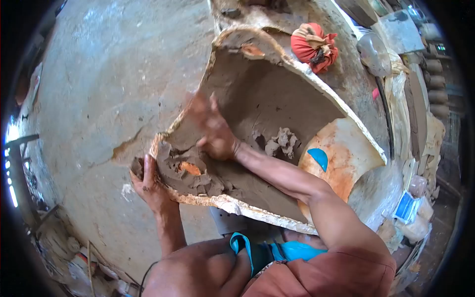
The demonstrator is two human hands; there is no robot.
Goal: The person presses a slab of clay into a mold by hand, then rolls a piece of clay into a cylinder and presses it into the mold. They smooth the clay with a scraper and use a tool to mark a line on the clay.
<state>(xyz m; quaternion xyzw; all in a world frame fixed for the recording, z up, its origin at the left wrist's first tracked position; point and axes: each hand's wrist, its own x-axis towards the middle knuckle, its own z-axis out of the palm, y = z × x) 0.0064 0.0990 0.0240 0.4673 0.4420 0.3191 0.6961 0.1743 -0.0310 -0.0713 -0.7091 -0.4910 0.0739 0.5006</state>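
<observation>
A large plaster mould (346, 106) with a pale, rust-stained rim lies before me, its hollow lined with smooth grey-brown clay (277, 94). My right hand (217, 133) is over the clay near the left rim, fingers spread and partly smeared by motion. At the mould's narrow left end, my left hand (152, 190) is closed around a dark lump of clay (138, 167), thumb pointing up. Beside it, rough clay surrounds an uncovered orange patch (189, 169). Torn clay scraps (282, 142) sit in the hollow. A blue half-round scraper (318, 159) rests on the bare stained part.
A red cloth bundle (315, 47) tied with tan fabric sits beyond the mould's upper rim. Grey floor (109, 74) spreads to the left. Along the right are plastic bags (415, 222), a pale board (401, 30) and a dark rod (387, 119).
</observation>
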